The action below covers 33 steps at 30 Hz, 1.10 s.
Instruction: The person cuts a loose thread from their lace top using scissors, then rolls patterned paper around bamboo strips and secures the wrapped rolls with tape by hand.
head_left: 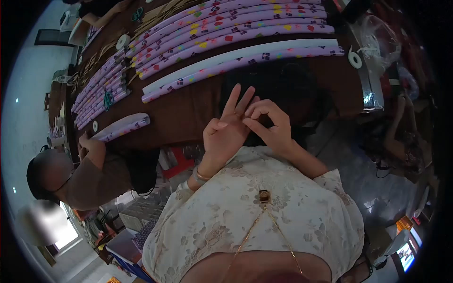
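Note:
My left hand (222, 134) is raised palm up in front of my chest, two fingers stretched out and the thumb apart, with a bracelet at the wrist. My right hand (273, 126) meets it from the right, thumb and fingertips pinched at the left hand's outer fingers. Whatever the pinch holds, if anything, is too small to make out. A ring-like band shows on a left finger. Beyond both hands lies a purple patterned roll of wrapping paper (245, 66), its white underside showing along one edge.
More purple paper rolls (226, 29) lie in rows on the brown-covered table (184, 111). Tape rolls (355, 60) and green-handled scissors (108, 100) are among them. A co-worker (94, 177) at the left handles a shorter roll (125, 126). A dark seat-like shape (278, 87) stands before me.

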Each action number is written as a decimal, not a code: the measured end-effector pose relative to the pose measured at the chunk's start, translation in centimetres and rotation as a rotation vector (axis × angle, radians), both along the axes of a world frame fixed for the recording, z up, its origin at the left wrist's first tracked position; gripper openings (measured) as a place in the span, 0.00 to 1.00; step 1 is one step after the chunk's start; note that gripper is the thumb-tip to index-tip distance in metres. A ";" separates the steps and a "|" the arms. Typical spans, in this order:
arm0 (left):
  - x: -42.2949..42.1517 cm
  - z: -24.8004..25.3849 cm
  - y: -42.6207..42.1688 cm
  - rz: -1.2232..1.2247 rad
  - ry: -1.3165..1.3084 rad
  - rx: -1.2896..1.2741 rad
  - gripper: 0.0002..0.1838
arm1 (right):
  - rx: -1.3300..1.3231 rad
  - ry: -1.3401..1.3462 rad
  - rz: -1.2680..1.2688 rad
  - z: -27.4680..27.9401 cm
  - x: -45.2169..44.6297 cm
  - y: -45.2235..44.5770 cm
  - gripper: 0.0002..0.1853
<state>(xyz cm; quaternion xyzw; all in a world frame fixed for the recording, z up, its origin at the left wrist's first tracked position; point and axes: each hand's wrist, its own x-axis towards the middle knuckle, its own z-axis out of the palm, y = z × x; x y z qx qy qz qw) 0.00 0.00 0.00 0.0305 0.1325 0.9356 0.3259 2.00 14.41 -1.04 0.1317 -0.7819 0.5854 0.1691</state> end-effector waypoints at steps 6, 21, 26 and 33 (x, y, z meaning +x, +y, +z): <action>-0.8 1.3 -3.2 -0.047 0.168 -0.336 0.37 | -0.057 0.150 -0.433 0.6 -2.0 5.7 0.09; -14.3 -3.1 -6.6 0.750 1.540 -1.875 0.17 | 0.985 -0.131 -0.959 -9.0 -7.7 27.1 0.15; -16.7 -4.0 -7.5 0.443 1.668 -1.881 0.20 | 0.711 -0.040 -0.921 -11.1 -7.7 28.9 0.15; -16.7 -4.9 -7.7 0.216 1.629 -1.754 0.20 | 0.010 -0.184 -0.885 -7.2 -6.3 24.2 0.15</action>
